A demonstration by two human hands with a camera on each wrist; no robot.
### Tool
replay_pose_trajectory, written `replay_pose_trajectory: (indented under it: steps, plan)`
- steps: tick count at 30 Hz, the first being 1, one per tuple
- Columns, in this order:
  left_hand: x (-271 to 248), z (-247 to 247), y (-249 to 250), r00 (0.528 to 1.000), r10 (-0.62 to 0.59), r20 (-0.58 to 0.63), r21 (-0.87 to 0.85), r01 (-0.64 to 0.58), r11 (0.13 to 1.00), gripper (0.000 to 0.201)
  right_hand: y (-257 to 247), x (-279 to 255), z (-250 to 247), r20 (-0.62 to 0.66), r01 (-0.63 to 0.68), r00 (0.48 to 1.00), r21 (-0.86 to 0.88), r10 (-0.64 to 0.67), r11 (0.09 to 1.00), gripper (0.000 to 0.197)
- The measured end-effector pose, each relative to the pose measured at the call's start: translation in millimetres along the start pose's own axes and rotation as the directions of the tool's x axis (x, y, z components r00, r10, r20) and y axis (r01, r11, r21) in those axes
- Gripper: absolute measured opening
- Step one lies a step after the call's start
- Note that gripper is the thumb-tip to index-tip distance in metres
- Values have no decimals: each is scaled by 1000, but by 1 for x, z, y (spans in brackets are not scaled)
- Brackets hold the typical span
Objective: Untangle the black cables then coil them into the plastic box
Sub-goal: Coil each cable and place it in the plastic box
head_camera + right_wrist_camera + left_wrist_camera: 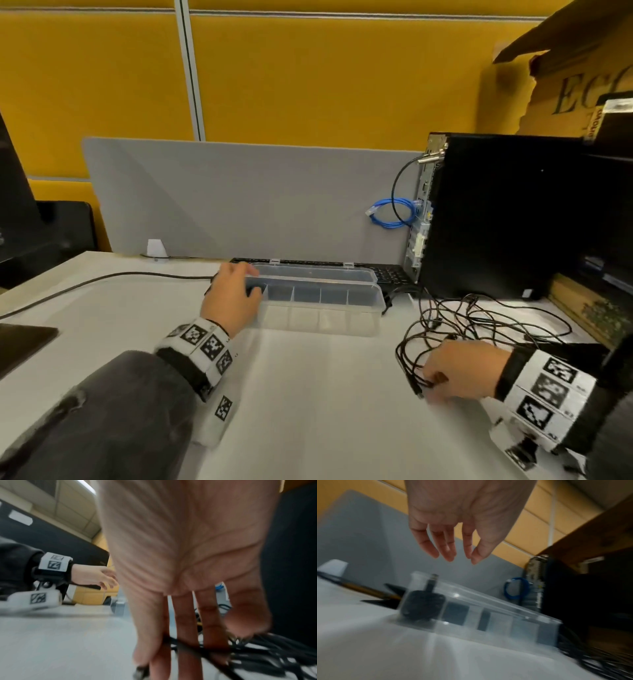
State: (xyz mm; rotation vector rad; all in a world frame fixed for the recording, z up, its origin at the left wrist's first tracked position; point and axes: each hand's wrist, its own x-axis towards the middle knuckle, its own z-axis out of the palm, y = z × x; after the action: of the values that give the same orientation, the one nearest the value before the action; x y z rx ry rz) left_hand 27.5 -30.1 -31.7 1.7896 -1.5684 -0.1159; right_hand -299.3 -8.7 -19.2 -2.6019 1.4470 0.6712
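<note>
White bench (308,394) carries the lot. Clear plastic box (322,301) sits mid-bench w/ dividers inside, lid open at the back; one coiled black cable (423,605) in its left-end compartment. Black keyboard (387,272) just behind the box, against the grey divider. Tangle of black cables (479,322) lies loose on the right, near a black PC tower (507,219) standing at the back right. Single black cable (102,277) runs along the left side. Small white object (156,249) at back left, prob. a cable holder.
</note>
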Motion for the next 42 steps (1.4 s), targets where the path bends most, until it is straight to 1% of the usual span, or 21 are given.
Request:
replay_pose_trajectory:
  steps: [2, 3, 6, 8, 10, 11, 12, 14, 18, 20, 22, 23, 24, 27, 29, 31, 34, 37, 39, 41, 42]
  plan:
    - [-17, 5, 30, 978, 176, 108, -60, -170, 984, 24, 7, -5, -8, -168, 6, 986, 98, 11, 995, 17]
    - [-26, 8, 48, 944, 262, 202, -100, -246, 964, 28, 10, -9, -15, -271, 37, 962, 178, 13, 983, 15]
    - [-45, 20, 96, 790, 440, 427, -188, -398, 898, 50, 15, -28, -37, -558, 245, 829, 320, -27, 915, 17]
    - [-49, 30, 115, 747, 439, 499, -204, -391, 898, 61, 14, -42, -45, -672, 392, 739, 373, -47, 841, 15]
    - [-50, 40, 122, 767, 398, 504, -221, -331, 918, 58, 14, -52, -48, -738, 513, 675, 456, -14, 727, 9]
    - [-51, 44, 123, 787, 401, 469, -257, -313, 914, 48, 15, -56, -48, -753, 553, 658, 485, 2, 677, 14]
    - [-51, 45, 123, 807, 419, 416, -320, -301, 898, 33, 17, -60, -48, -754, 574, 657, 506, 7, 644, 19]
    - [-49, 43, 125, 836, 447, 320, -470, -269, 841, 8, 22, -62, -44, -723, 570, 691, 542, -3, 617, 22]
    - [-40, 33, 123, 877, 427, 221, -595, -226, 772, 25, 28, -57, -36, -653, 490, 757, 538, -29, 686, 19]
    - [-37, 29, 119, 902, 381, 203, -626, -180, 759, 29, 27, -54, -35, -673, 487, 739, 546, 11, 681, 20]
    - [-34, 25, 116, 933, 309, 185, -685, -103, 721, 27, 24, -53, -36, -723, 497, 685, 558, 95, 665, 23]
    - [-33, 23, 114, 949, 254, 185, -732, -39, 681, 29, 23, -52, -38, -735, 514, 657, 600, 169, 613, 23]
    - [-30, 20, 113, 961, 188, 201, -789, 45, 612, 30, 25, -51, -40, -717, 536, 643, 672, 268, 511, 24]
    - [-23, 6, 105, 970, 42, 240, -930, 217, 298, 33, 40, -48, -44, -474, 564, 688, 826, 550, 5, 24]
    - [-15, -6, 95, 966, -50, 255, -955, 260, 147, 35, 52, -45, -41, -324, 598, 700, 754, 637, -273, 19]
    - [-7, -16, 82, 956, -135, 261, -959, 273, 81, 35, 60, -41, -34, -248, 641, 677, 661, 693, -391, 20]
    - [3, -32, 57, 952, -220, 211, -975, 222, 28, 35, 72, -34, -27, -162, 699, 586, 597, 794, -394, 27]
    - [7, -49, 35, 944, -267, 192, -980, 198, -2, 36, 87, -26, -18, -116, 661, 539, 672, 834, -334, 29]
    - [5, -58, 29, 939, -280, 201, -978, 208, -7, 36, 93, -20, -10, -113, 515, 526, 831, 843, -210, 21]
    - [-3, -63, 35, 936, -269, 227, -972, 233, -9, 36, 93, -17, 0, -150, 274, 511, 962, 846, 6, 28]
    - [-7, -64, 41, 938, -249, 240, -969, 248, -3, 36, 90, -17, 1, -204, 176, 464, 975, 862, 136, 34]
